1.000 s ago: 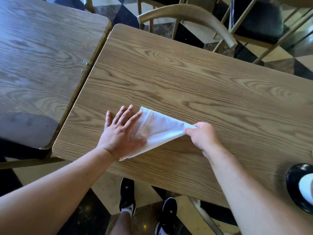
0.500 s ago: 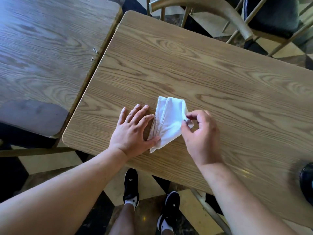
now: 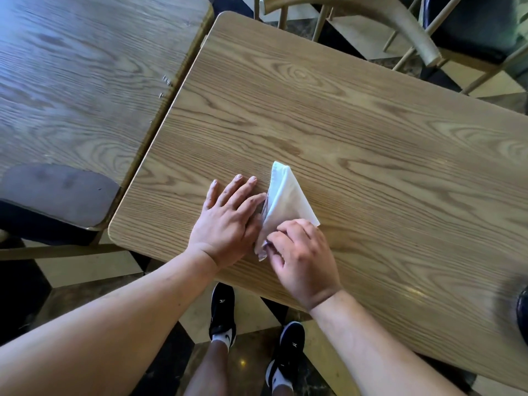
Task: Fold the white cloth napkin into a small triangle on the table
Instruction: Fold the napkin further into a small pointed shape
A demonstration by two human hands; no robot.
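Note:
The white cloth napkin [image 3: 285, 200] lies folded as a small narrow triangle near the front edge of the wooden table [image 3: 371, 132]. My left hand [image 3: 228, 221] lies flat on the table, fingers spread, its thumb side touching the napkin's left edge. My right hand [image 3: 303, 258] covers the napkin's near corner, with thumb and fingers pinching the cloth against the table. The napkin's lower tip is partly hidden under my right fingers.
A second wooden table [image 3: 85, 75] stands close on the left, with a narrow gap between. A dark chair seat [image 3: 54, 192] sits under its corner. Wooden chairs [image 3: 400, 27] stand beyond the far edge. A dark round object [image 3: 523, 315] shows at the right edge.
My right hand carried the napkin's right corner over to the left and down, turning the wide triangle into a smaller one. My left hand slid off the cloth to its left side.

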